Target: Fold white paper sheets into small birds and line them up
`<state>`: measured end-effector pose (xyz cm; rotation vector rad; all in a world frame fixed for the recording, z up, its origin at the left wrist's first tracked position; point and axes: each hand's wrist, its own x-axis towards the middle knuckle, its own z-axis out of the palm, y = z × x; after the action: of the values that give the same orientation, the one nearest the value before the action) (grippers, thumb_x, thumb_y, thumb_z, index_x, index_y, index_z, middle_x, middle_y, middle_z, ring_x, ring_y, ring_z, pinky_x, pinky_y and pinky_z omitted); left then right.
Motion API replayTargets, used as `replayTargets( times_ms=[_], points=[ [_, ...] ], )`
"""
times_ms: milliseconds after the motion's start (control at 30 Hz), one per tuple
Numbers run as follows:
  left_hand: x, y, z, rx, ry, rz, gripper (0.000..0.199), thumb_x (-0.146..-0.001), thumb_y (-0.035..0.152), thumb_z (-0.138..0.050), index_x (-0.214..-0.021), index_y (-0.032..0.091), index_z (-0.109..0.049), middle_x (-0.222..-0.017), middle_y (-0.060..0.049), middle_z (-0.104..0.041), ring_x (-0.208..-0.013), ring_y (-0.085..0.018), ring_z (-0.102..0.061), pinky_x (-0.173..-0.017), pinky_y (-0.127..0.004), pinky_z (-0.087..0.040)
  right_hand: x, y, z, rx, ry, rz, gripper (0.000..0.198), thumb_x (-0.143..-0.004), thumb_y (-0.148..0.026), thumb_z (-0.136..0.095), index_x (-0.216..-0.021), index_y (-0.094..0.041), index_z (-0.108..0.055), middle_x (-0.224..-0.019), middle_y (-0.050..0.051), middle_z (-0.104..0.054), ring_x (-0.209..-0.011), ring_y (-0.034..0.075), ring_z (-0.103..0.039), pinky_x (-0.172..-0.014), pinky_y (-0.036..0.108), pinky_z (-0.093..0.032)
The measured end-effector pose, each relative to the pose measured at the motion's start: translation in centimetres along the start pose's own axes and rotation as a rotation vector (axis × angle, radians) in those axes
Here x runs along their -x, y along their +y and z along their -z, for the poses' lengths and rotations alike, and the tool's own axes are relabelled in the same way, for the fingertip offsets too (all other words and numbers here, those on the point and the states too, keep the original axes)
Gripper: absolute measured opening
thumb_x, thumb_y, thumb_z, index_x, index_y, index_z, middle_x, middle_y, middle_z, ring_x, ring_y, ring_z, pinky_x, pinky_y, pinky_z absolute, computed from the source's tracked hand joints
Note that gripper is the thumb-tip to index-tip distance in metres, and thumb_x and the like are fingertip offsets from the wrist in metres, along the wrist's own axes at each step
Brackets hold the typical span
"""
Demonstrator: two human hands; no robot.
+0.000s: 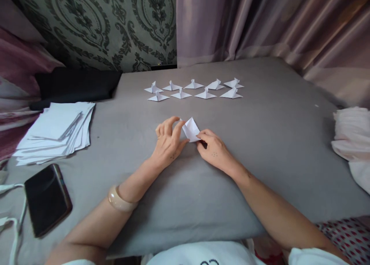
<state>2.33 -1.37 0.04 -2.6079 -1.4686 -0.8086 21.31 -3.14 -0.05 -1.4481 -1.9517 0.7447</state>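
Observation:
A small piece of white folded paper (191,129) is between my two hands, above the grey cloth. My right hand (213,146) pinches its right corner between thumb and fingers. On the other side, my left hand (168,142) has its thumb at the paper's lower edge and its index finger at the upper left edge, the other fingers curled loosely. Creases and a raised flap show on the paper. Beyond the hands stand several finished-looking folded paper birds (180,93) in two rows.
A stack of white paper sheets (58,122) lies at the left, with a black folded cloth or bag (78,84) behind it. Nearer are a phone (47,199) and white cables (14,234). White bunched fabric (351,134) sits on the grey-covered table (274,161) at the right edge.

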Motion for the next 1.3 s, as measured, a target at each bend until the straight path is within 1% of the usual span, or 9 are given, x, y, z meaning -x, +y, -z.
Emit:
replayTargets(
  times_ms=[67, 167, 267, 400, 567, 867, 1033, 1167, 1300],
  points=[
    [0.0, 0.0, -0.2, 0.020, -0.053, -0.021, 0.035, -0.093, 0.034, -0.051, -0.124, 0.017, -0.048, -0.121, -0.016, -0.055, -0.110, -0.026, -0.051, -0.094, -0.041, -0.032, -0.1, 0.0, 0.1, -0.030, -0.009, -0.014, 0.022, -0.082, -0.012, -0.048, -0.092, -0.018, -0.066, -0.098, 0.005, -0.061, -0.087, 0.015, -0.060, -0.082, 0.027, -0.047],
    [0.0, 0.0, -0.5, 0.064, -0.143, -0.103, 0.017, -0.097, 0.028, -0.043, -0.105, 0.019, -0.057, -0.108, -0.008, -0.064, -0.094, -0.019, -0.058, -0.090, -0.038, -0.032, -0.2, 0.0, 0.3, -0.047, -0.022, -0.041, 0.012, -0.081, -0.017, -0.052, -0.082, -0.019, -0.064, -0.094, 0.004, -0.060, -0.081, 0.013, -0.059, -0.080, 0.027, -0.046],
    [0.0, -0.1, -0.6, 0.077, -0.166, -0.178, 0.023, -0.099, 0.023, -0.039, -0.098, 0.019, -0.061, -0.104, -0.006, -0.068, -0.090, -0.017, -0.060, -0.089, -0.036, -0.033, -0.3, -0.1, 0.4, -0.047, -0.013, -0.098, 0.012, -0.081, -0.026, -0.055, -0.072, -0.019, -0.059, -0.090, 0.003, -0.060, -0.075, 0.013, -0.058, -0.076, 0.027, -0.046],
    [0.0, 0.0, -0.3, 0.065, -0.216, -0.250, 0.027, -0.099, 0.021, -0.037, -0.104, 0.017, -0.064, -0.101, -0.007, -0.069, -0.091, -0.018, -0.060, -0.084, -0.035, -0.037, -0.4, 0.0, 0.4, -0.015, 0.047, -0.159, 0.024, -0.082, -0.034, -0.056, -0.064, -0.020, -0.053, -0.086, 0.003, -0.060, -0.069, 0.012, -0.057, -0.072, 0.027, -0.045],
    [0.0, 0.1, 0.4, 0.044, -0.272, -0.305, 0.031, -0.099, 0.024, -0.038, -0.112, 0.019, -0.065, -0.097, -0.008, -0.067, -0.092, -0.020, -0.059, -0.083, -0.035, -0.040, -0.3, 0.4, 0.6, 0.077, 0.111, -0.192, 0.022, -0.080, -0.027, -0.056, -0.060, -0.020, -0.053, -0.081, 0.002, -0.059, -0.068, 0.013, -0.057, -0.072, 0.029, -0.045],
    [0.2, -0.1, 0.5, -0.002, -0.325, -0.333, 0.037, -0.098, 0.040, -0.039, -0.123, 0.023, -0.061, -0.106, -0.009, -0.062, -0.099, -0.023, -0.054, -0.087, -0.038, -0.039, -0.2, 0.8, 1.5, 0.104, 0.068, -0.209, 0.019, -0.079, -0.027, -0.059, -0.061, -0.021, -0.056, -0.081, 0.001, -0.058, -0.065, 0.012, -0.056, -0.070, 0.028, -0.045],
    [0.2, -0.1, 0.7, -0.018, -0.366, -0.330, 0.041, -0.098, 0.044, -0.037, -0.129, 0.026, -0.057, -0.109, -0.010, -0.059, -0.100, -0.024, -0.051, -0.087, -0.039, -0.039, -0.5, 1.0, 2.7, 0.083, 0.015, -0.274, 0.021, -0.079, -0.032, -0.058, -0.061, -0.021, -0.060, -0.082, 0.002, -0.062, -0.067, 0.014, -0.057, -0.068, 0.029, -0.045],
    [0.1, 0.1, 0.3, -0.043, -0.374, -0.323, 0.045, -0.096, 0.050, -0.037, -0.133, 0.031, -0.053, -0.107, -0.011, -0.056, -0.095, -0.025, -0.049, -0.085, -0.040, -0.039, -0.9, 1.3, 3.1, 0.076, 0.023, -0.325, 0.022, -0.078, -0.034, -0.057, -0.062, -0.021, -0.063, -0.079, 0.002, -0.063, -0.067, 0.014, -0.056, -0.067, 0.029, -0.044],
    [-0.1, 0.6, -0.3, -0.067, -0.355, -0.314, 0.047, -0.094, 0.055, -0.037, -0.134, 0.036, -0.052, -0.100, -0.011, -0.054, -0.089, -0.025, -0.049, -0.081, -0.040, -0.040, -1.0, 1.4, 3.0, 0.071, 0.036, -0.324, 0.021, -0.080, -0.034, -0.055, -0.067, -0.020, -0.066, -0.080, 0.002, -0.065, -0.068, 0.014, -0.057, -0.068, 0.028, -0.044]
  ],
)
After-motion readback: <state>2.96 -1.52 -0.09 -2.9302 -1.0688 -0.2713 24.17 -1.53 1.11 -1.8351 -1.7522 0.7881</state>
